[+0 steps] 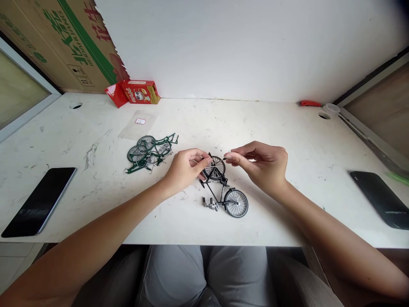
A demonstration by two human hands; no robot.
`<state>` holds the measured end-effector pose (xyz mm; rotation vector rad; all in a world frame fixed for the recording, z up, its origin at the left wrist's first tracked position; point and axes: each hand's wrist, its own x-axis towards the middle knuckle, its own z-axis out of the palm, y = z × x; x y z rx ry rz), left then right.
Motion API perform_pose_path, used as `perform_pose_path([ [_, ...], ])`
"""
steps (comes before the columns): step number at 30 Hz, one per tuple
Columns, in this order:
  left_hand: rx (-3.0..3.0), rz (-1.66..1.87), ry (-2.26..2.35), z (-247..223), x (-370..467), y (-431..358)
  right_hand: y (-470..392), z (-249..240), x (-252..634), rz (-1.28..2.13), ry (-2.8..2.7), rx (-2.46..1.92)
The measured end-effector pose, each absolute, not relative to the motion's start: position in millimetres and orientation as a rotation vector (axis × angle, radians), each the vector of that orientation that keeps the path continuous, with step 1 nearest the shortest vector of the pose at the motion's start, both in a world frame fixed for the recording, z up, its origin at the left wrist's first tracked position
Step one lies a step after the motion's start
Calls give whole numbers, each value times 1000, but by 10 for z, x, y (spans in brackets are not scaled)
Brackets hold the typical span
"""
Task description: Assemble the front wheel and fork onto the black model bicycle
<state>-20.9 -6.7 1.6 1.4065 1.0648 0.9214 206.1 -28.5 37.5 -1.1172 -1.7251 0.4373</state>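
Note:
A black miniature bicycle point(218, 191) lies on its side on the white table, its handlebar end towards me. My left hand point(191, 164) is closed on the bicycle at its far wheel, thumb and fingers pinching near the rim. Just right of that wheel, my right hand point(262, 161) pinches a small dark, thin piece point(225, 158) between thumb and forefinger; its kind is too small to make out. Beyond my left wrist lie green miniature bicycle parts point(150, 151), with wheels and frame pieces loosely grouped.
A clear plastic bag point(138, 124) with a label lies behind the green parts. Further back stands a red box point(140, 92). A phone point(40, 200) rests at the left and a black device point(381, 198) at the right. A red object point(310, 103) sits by the back wall.

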Motion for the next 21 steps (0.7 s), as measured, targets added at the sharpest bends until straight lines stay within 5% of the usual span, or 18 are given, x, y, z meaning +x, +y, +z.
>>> perform_pose_path([
  [21,1425,1632,1155,380,-233,-137,-350,427,2182,-239,-2100,-906],
])
